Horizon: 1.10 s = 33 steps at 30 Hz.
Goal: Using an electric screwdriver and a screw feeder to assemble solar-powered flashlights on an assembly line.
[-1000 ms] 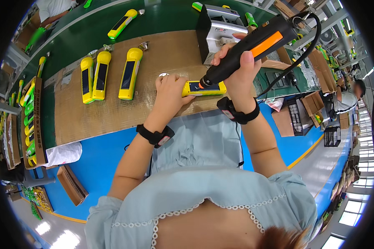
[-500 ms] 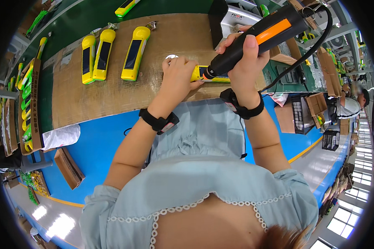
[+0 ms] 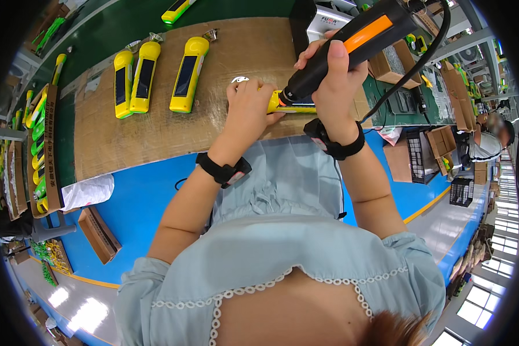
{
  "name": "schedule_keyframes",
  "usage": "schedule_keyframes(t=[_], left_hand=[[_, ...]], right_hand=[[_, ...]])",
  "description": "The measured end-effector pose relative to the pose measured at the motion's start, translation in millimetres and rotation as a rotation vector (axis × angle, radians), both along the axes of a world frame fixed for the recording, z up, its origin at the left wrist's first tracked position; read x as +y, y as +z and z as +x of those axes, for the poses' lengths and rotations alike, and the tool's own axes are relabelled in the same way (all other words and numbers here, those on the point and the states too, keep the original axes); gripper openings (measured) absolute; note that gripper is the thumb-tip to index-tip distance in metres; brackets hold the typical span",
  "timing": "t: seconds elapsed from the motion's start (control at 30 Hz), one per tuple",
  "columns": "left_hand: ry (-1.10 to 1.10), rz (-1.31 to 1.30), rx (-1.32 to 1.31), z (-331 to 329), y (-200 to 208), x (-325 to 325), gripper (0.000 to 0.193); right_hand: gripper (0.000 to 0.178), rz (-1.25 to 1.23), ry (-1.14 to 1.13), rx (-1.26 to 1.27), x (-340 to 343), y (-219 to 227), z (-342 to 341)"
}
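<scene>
Cardboard [image 3: 236,52] underlies the held yellow device [image 3: 297,109]; blue floor [image 3: 144,202], probably windows [image 3: 476,303] beyond.

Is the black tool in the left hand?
No, the right hand grips the black tool; the left hand holds a yellow device.

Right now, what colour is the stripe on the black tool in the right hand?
The stripe is orange; the head view shows it.

"What sort of place are we in?"
"A factory workshop, we'd say: we see a green worktop [image 3: 236,8], a corded power tool [image 3: 375,46], matching yellow devices [image 3: 144,78], a long carton [image 3: 51,151] of similar pieces, and a co-worker [image 3: 487,145] farther off."
</scene>
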<state>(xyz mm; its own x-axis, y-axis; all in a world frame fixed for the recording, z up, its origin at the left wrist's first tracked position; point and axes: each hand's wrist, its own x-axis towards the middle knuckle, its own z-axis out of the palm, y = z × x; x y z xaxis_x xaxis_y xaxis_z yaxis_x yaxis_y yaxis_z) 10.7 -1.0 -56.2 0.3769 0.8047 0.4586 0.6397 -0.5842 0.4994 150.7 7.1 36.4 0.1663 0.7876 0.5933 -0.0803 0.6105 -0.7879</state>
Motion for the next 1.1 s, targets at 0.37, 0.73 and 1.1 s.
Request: schedule_keyframes(t=[0.37,0.73,1.1], left_hand=[[-0.001,0.005,0.001,1,-3,2,0.045],[-0.027,0.024,-0.029,-1,-1,9,0.043],[-0.018,-0.014,0.043,0,2,-7,0.049]], right_hand=[[0.020,0.028,0.039,0.075,-3,-11,-13],[0.022,-0.051,0.092,0.098,3,-11,-13],[0.035,0.207,0.128,0.280,-1,37,39]])
